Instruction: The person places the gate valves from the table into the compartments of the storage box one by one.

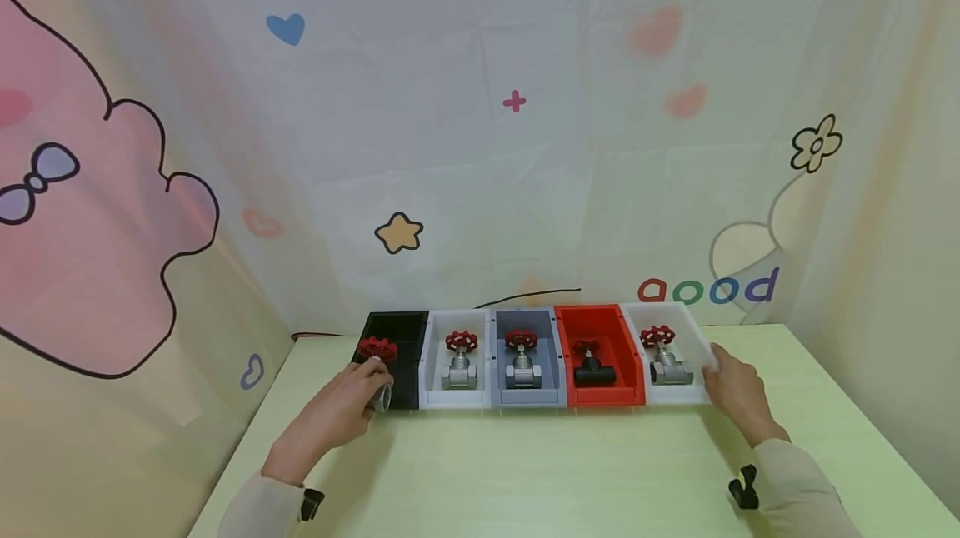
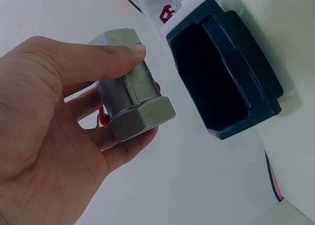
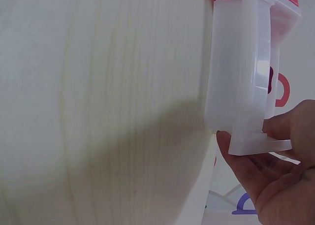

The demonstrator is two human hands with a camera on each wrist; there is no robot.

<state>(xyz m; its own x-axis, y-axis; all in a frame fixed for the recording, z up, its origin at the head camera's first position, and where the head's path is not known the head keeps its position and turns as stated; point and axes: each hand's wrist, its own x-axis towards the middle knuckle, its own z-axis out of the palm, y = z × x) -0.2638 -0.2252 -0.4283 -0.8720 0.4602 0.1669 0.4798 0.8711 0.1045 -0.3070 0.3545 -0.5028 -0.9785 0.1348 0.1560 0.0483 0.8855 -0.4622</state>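
My left hand point(image 1: 330, 413) holds a metal gate valve point(image 2: 135, 89) with a red handwheel, the thumb across its silver body and the fingers behind. In the head view, this valve is at the front left of the black bin point(image 1: 406, 384); the left wrist view shows it apart from that bin, whose visible inside is dark. At the row's other end my right hand point(image 1: 742, 392) grips the side wall of the white bin point(image 3: 231, 72), thumb and fingers on either side of it. A silver valve point(image 1: 670, 371) with a red handwheel sits in that bin.
Between the end bins, silver valves stand in another white bin point(image 1: 435, 396) and a grey bin point(image 1: 501, 396). A black-bodied valve point(image 1: 595, 371) lies in the red bin point(image 1: 607, 396). The bins adjoin on a pale table point(image 1: 525, 471), before a printed curtain point(image 1: 450, 146).
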